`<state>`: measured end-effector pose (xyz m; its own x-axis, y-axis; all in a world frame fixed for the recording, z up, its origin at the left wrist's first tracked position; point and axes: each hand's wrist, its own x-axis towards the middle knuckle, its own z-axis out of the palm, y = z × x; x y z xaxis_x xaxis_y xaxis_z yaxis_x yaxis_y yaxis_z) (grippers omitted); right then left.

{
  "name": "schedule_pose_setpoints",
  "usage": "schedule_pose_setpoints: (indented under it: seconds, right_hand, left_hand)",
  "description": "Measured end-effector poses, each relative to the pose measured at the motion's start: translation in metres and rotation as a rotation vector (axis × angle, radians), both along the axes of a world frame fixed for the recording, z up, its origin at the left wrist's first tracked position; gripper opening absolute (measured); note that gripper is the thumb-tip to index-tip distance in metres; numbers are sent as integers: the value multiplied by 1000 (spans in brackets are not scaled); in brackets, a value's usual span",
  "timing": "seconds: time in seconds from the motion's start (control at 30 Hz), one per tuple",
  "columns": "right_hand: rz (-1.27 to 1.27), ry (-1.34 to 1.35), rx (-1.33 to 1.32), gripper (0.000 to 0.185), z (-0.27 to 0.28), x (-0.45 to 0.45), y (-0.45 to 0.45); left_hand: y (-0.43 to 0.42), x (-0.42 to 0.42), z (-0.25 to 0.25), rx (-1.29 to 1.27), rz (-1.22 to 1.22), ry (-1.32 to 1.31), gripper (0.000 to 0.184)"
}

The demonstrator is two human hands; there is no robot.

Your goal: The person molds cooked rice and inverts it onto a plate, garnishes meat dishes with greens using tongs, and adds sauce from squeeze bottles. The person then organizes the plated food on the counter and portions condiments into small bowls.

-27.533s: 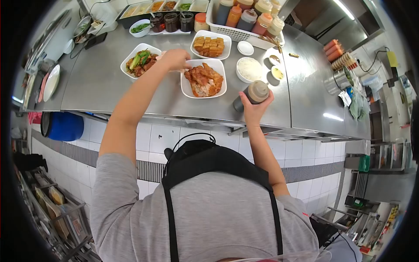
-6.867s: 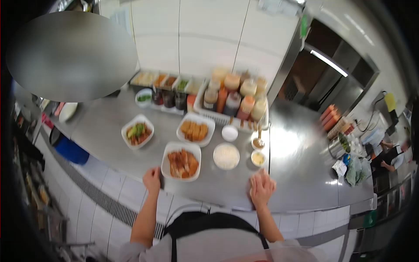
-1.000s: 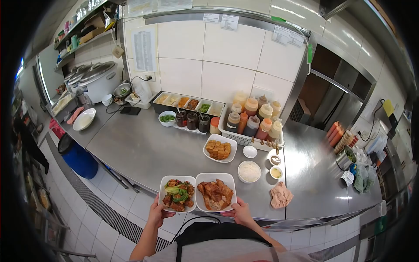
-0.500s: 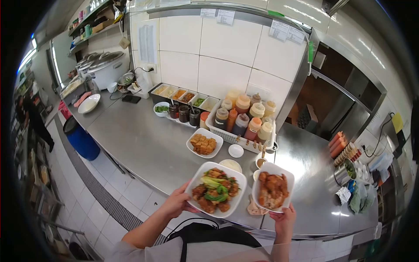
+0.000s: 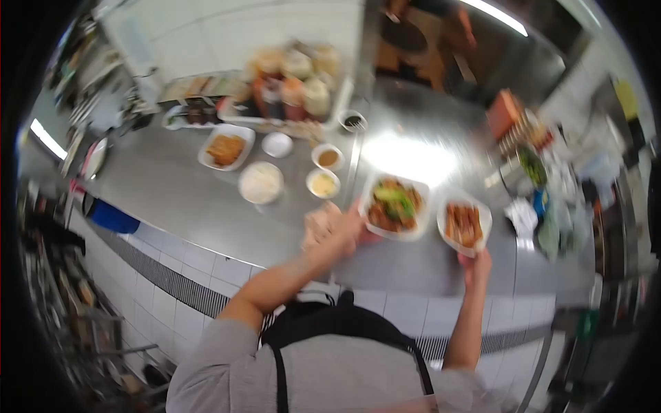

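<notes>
My left hand [image 5: 352,227] grips the left edge of a square white bowl [image 5: 425,206]. In it lie browned fried pieces [image 5: 387,217] topped with green leafy vegetable [image 5: 396,204]. A smaller white bowl [image 5: 486,224] is gripped at its lower edge by my right hand [image 5: 475,263]. Reddish-brown fried meat [image 5: 464,226] fills this one. Both bowls are side by side over the steel counter; whether they touch it I cannot tell. Left of my left hand lies a crumpled beige cloth [image 5: 319,224], partly behind my wrist.
On the steel counter [image 5: 179,199] stand a bowl of white rice [image 5: 261,183], a dish of fried pieces [image 5: 226,150] and small sauce cups [image 5: 328,158]. Sauce bottles [image 5: 292,96] fill a basket at the wall. Plastic bags [image 5: 561,224] lie at right. People's arms show through the opening behind.
My view has swung right and blurred. Both hands have carried the two bowls rightward along the counter, past the sauce cups and the cloth. People now show in the opening.
</notes>
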<state>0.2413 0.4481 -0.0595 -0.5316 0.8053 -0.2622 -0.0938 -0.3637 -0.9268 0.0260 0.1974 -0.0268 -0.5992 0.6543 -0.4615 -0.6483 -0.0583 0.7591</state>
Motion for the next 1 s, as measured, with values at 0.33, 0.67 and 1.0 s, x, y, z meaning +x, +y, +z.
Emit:
schedule_pose_setpoints:
  seconds: [0.33, 0.67, 1.0]
  right_hand:
    - [41, 56, -75, 39, -16, -78, 104]
    - [-67, 68, 428, 26, -9, -96, -3]
    - [781, 94, 933, 105, 7, -245, -292]
  left_hand:
    - [124, -80, -29, -20, -88, 159, 69]
    - [17, -46, 22, -60, -138, 775, 30]
    - [-315, -223, -57, -576, 1062, 775, 43]
